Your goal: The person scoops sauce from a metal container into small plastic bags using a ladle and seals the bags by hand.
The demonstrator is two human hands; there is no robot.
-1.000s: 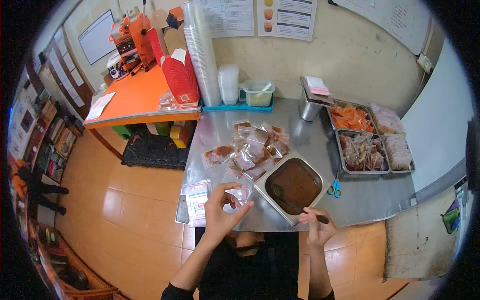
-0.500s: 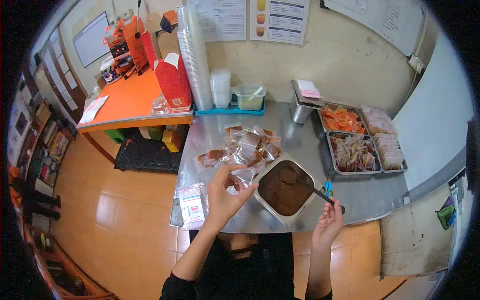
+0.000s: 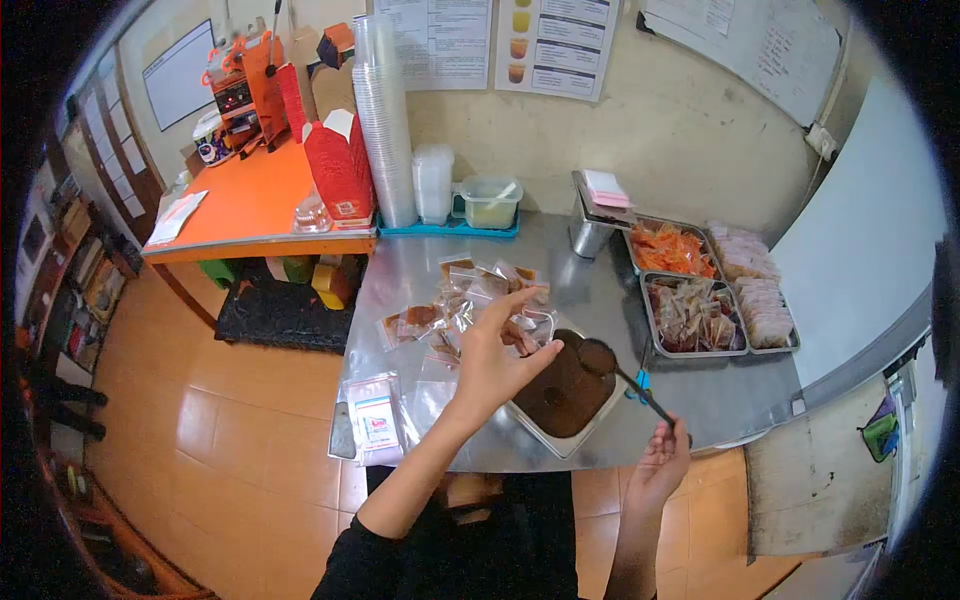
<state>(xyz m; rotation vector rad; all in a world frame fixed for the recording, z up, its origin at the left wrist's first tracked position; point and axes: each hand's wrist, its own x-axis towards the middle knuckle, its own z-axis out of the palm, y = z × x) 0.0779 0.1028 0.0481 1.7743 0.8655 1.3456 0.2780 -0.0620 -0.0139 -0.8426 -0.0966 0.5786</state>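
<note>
My left hand (image 3: 490, 365) is curved around a small clear plastic bag (image 3: 541, 322), its mouth spread between the thumb and index finger. The bag is beside the upper left edge of a square metal pan (image 3: 566, 447) holding dark brown sauce (image 3: 560, 395). Over the pan's right part is the round bowl of a black ladle (image 3: 646, 394), with brown sauce in it. My right hand (image 3: 659, 462) grips the end of the ladle's handle. Left of the pan lies a pile of small filled sauce bags (image 3: 470, 290).
Blue-handled scissors (image 3: 638, 385) lie right of the pan. A packet of plastic bags (image 3: 376, 425) is at the front left. Metal trays (image 3: 697, 352) of packed bags stand back right. Stacked clear cups (image 3: 382, 130) and a lidded tub (image 3: 490, 203) are at the back.
My left hand has moved right with the plastic bag, closer to the pan. The ladle's bowl has shifted right across the sauce. The camera view has shifted slightly.
</note>
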